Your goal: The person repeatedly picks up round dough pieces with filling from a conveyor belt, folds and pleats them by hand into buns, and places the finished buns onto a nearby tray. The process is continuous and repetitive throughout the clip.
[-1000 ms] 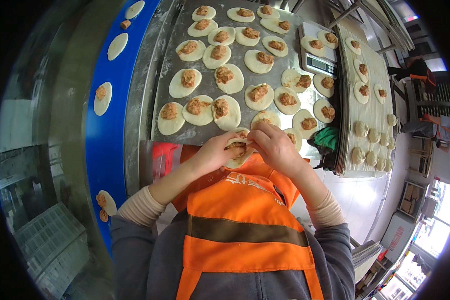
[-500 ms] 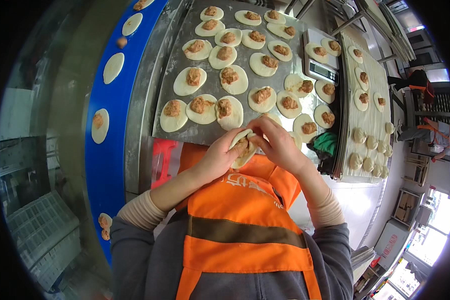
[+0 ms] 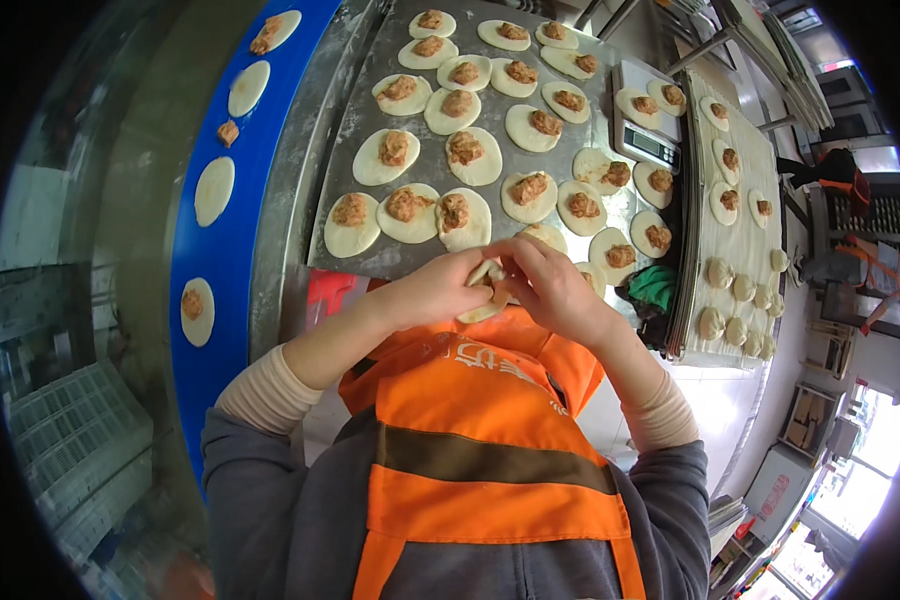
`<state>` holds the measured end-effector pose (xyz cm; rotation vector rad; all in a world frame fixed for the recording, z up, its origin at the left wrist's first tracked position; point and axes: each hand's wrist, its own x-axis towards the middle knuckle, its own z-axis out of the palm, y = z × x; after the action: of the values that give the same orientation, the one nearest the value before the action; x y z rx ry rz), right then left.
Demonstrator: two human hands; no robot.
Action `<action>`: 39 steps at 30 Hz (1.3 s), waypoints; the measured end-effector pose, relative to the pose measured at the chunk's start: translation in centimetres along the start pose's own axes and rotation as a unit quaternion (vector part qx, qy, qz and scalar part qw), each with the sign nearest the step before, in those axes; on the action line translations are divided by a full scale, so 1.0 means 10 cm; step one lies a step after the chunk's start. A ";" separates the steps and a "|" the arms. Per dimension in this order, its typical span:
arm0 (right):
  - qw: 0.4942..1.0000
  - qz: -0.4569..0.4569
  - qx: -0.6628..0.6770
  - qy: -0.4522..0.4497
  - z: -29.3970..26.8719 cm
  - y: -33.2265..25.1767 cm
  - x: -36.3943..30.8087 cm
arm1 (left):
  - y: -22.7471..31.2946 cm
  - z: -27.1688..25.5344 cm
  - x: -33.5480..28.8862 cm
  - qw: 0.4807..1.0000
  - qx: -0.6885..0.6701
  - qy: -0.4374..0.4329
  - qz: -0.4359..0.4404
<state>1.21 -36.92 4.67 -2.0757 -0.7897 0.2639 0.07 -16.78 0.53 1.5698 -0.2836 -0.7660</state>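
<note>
Between my hands, just off the near edge of the metal table [image 3: 410, 262], is a filled dough wrapper [image 3: 484, 312], its rim partly gathered upward. My left hand [image 3: 438, 290] cups its left side, with the thumb in over the filling. At its top right, the fingers of my right hand [image 3: 548, 288] pinch the dough edge. Most of the filling is hidden by my fingers. Beyond my hands, several flat dough rounds [image 3: 379, 158] with lumps of meat filling [image 3: 407, 204] on them lie across the table.
On the left runs a blue conveyor belt [image 3: 202, 255] bearing dough rounds and a loose filling lump [image 3: 228, 133]. A digital scale [image 3: 648, 140] stands at the table's right. Further right, a tray [image 3: 697, 290] holds closed buns [image 3: 720, 272] and open rounds. Another person [image 3: 870, 275] is at the far right.
The wrapper's rim has been drawn further together, and my left hand now covers more of it. Dough rounds on the blue belt have moved toward me.
</note>
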 end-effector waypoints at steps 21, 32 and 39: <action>0.996 -0.041 -0.062 0.053 0.02 0.18 -0.08 | -0.22 0.15 -0.08 0.981 -0.146 0.115 0.055; 0.962 -0.184 -0.200 0.029 -0.28 0.11 0.05 | -0.13 0.10 0.12 0.984 -0.105 0.136 0.038; 0.993 -0.080 -0.051 0.071 -0.23 0.16 -0.10 | 0.25 0.14 0.15 0.963 -0.269 0.016 -0.013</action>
<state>2.16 -39.76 4.72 -2.0855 -0.8923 -0.0138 1.02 -19.19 2.48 1.0710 -0.0223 -0.7588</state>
